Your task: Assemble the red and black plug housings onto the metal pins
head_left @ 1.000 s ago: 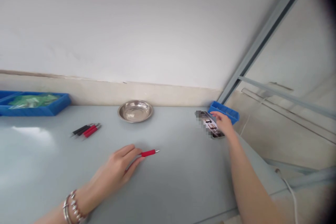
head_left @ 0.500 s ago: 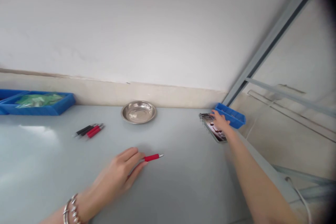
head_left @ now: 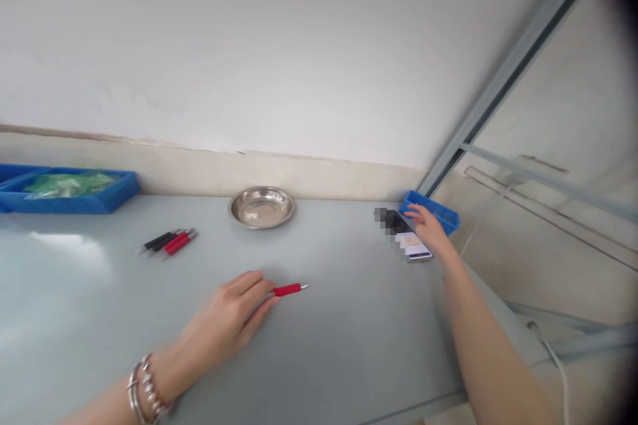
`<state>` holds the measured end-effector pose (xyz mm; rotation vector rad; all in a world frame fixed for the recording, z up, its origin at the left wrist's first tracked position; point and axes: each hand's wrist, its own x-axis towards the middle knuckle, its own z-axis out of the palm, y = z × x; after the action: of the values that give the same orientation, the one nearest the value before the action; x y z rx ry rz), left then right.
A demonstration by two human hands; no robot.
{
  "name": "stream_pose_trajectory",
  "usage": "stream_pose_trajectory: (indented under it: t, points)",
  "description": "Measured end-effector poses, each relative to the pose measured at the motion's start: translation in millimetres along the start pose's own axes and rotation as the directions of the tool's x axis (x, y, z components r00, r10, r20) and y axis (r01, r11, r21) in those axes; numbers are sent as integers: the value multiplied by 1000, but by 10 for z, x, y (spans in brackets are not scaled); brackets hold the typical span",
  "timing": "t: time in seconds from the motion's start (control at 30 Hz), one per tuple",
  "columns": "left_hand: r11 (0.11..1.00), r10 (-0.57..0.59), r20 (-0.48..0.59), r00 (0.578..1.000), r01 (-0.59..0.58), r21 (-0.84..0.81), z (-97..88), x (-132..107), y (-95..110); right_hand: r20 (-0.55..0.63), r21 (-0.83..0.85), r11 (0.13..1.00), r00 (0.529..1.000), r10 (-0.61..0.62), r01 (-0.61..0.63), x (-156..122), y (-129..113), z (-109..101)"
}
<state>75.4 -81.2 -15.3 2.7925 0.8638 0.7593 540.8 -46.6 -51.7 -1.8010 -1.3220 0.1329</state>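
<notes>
My left hand (head_left: 232,309), with bracelets at its wrist, pinches a red pen (head_left: 288,290) low over the grey table. The pen's silver tip points right and its rear part is hidden by my fingers. At the right, my right hand (head_left: 429,231) is held at the side of a smartphone (head_left: 413,246), fingers stretched out with nothing in them. Whether a fingertip touches the phone I cannot tell. The phone's lit screen shows a pale panel in its lower half. Just behind that hand is a small blue bin (head_left: 448,218).
Several black and red pens (head_left: 172,242) lie together at the left. A shiny metal dish (head_left: 262,207) stands near the wall. Blue trays (head_left: 107,199), one holding green plastic packets (head_left: 70,184), are at the far left. A metal frame (head_left: 508,73) rises beyond the table's right edge.
My right hand has drawn back from over the phone towards its right edge, and the phone's screen has changed to a pale panel. My left hand still grips the pen in about the same place.
</notes>
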Motion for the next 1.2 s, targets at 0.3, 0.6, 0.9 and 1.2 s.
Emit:
stream_pose_trajectory:
  t: [0.3,0.6,0.9,1.2]
  points:
    - [1000,9,20,1000,-9,25,-23,20,15,-126,422,890,960,248,-174,-322,-170,-105]
    - [999,19,22,1000,-20,37,-21,21,13,-171,302,944,966,191,-133,-289,143,-49]
    - [999,26,40,999,-27,28,-4,4,-12,-125,267,947,968,219,-180,-305,120,-22]
    - [999,30,36,999,-31,27,15,2,-22,-202,317,940,958,201,-130,-299,145,-39]
